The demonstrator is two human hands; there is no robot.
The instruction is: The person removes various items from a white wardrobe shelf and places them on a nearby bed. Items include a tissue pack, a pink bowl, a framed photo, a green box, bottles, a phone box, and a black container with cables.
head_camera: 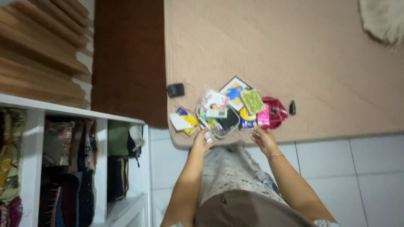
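A clear plastic pouch stuffed with small packets and cards lies at the near edge of a tan bed. My left hand touches the pouch's near left corner, by a small white item; its grip is not clear. My right hand, with a thin bracelet on the wrist, hovers with fingers apart just below a pink pouch. Around the clear pouch lie a green patterned card, a picture card with a blue figure, a yellow packet and a white paper.
A small black case sits at the bed's left edge, and a small dark bottle lies right of the pink pouch. A white shelf unit with folded clothes stands at the left. White floor tiles lie below the bed.
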